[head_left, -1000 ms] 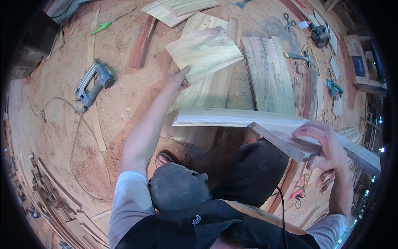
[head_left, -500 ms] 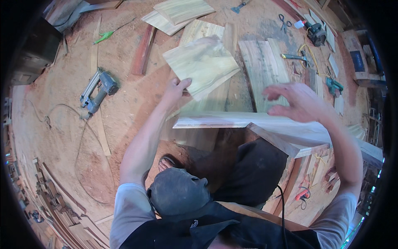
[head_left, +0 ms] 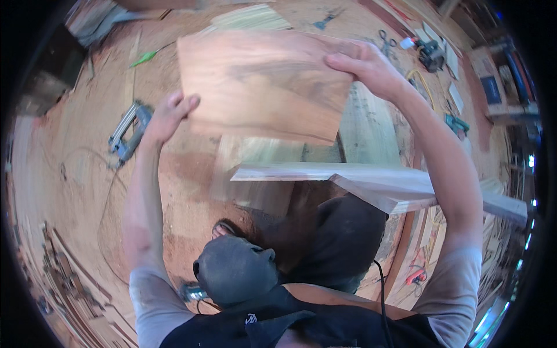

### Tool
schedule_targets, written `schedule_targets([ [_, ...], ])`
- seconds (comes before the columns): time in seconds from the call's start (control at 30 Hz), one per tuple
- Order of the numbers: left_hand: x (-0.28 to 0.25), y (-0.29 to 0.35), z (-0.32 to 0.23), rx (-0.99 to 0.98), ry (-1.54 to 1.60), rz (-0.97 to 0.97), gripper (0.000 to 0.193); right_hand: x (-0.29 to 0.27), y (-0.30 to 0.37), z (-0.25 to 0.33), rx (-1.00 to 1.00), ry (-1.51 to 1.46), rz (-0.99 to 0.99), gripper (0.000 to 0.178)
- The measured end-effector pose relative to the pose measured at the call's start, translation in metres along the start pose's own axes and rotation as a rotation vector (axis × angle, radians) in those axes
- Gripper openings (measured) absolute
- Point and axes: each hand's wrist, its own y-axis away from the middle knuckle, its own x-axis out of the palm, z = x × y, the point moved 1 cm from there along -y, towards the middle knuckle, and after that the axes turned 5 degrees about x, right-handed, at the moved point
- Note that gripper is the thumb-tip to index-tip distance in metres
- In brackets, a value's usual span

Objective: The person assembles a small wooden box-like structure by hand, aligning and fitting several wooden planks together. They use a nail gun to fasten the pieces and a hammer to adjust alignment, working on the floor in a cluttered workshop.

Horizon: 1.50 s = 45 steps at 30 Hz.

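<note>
A thin rectangular wooden board [head_left: 261,87] with brown, swirling grain is held up between my two hands. My left hand [head_left: 171,118] pinches its left edge, thumb on the face toward me. At the upper right corner, my right hand [head_left: 371,68] grips it, also with the thumb on the near face. Below it, close to my lap, a pale thick plank [head_left: 331,172] lies across, joined or resting against an angled wooden piece [head_left: 380,197]. Several pale boards [head_left: 371,124] lie on the floor behind, partly hidden by the held board.
A nail gun [head_left: 129,133] with a hose lies on the floor at left. Far right are a black power tool [head_left: 430,56], scissors [head_left: 387,40] and a green tool [head_left: 456,123]. Wood strips [head_left: 75,284] pile at lower left. A scraper [head_left: 328,22] lies at the far side.
My right hand has moved from open in the air to gripping the board. The board is raised and turned, showing a browner face. My left hand has shifted left with it.
</note>
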Motion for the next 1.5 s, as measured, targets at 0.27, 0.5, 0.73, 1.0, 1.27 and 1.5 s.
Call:
schedule_targets([
  [0.27, 0.024, -0.079, 0.006, 0.185, 0.045, -0.342, 0.06, 0.058, 0.028, 0.023, 0.083, 0.222, -0.082, 0.047],
  [0.5, 0.106, -0.072, -0.048, 0.102, -0.083, -0.281, 0.087, 0.1, 0.028, 0.012, 0.195, -0.063, -0.031, 0.037],
  [0.73, 0.123, -0.062, -0.078, -0.122, 0.291, -0.103, 0.072, 0.15, 0.019, 0.017, 0.046, 0.52, -0.062, 0.033],
  [1.0, 0.104, -0.052, -0.066, 0.024, -0.289, -0.255, 0.04, 0.168, 0.005, 0.028, -0.091, 0.705, 0.398, 0.058],
  [1.27, 0.137, -0.025, -0.011, 0.122, -0.208, -0.226, 0.042, 0.155, -0.078, 0.021, -0.009, 1.303, 0.545, 0.047],
  [1.5, 0.146, -0.02, 0.006, 0.043, 0.091, -0.134, 0.051, 0.191, -0.085, -0.023, 0.394, 0.339, -0.121, 0.106],
])
